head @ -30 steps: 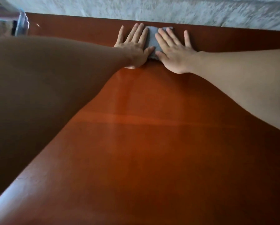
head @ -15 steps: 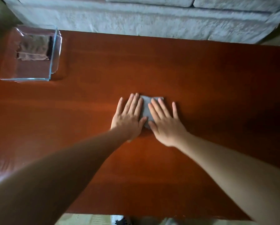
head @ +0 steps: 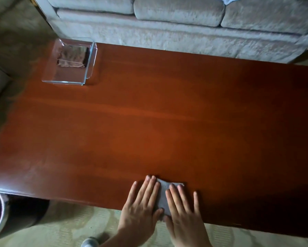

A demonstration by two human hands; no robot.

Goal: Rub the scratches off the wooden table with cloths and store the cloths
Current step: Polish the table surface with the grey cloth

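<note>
Now pressing the folded grey cloth [head: 163,195] flat against the wooden table [head: 167,122] at lower centre of the frame, left hand [head: 140,209] and right hand [head: 183,216] side by side on it, fingers straight and spread, gripping nothing, likely spreading weight evenly for rubbing near the table's lower edge. Keeping a brownish cloth [head: 72,57] parked in the clear glass container [head: 89,68] at upper left, probably marking the storage spot. Compared with half a second earlier, sitting far lower in the frame, drawing back from mid-table toward the near edge, and showing more of the sofa [head: 167,32] along the top.
</note>
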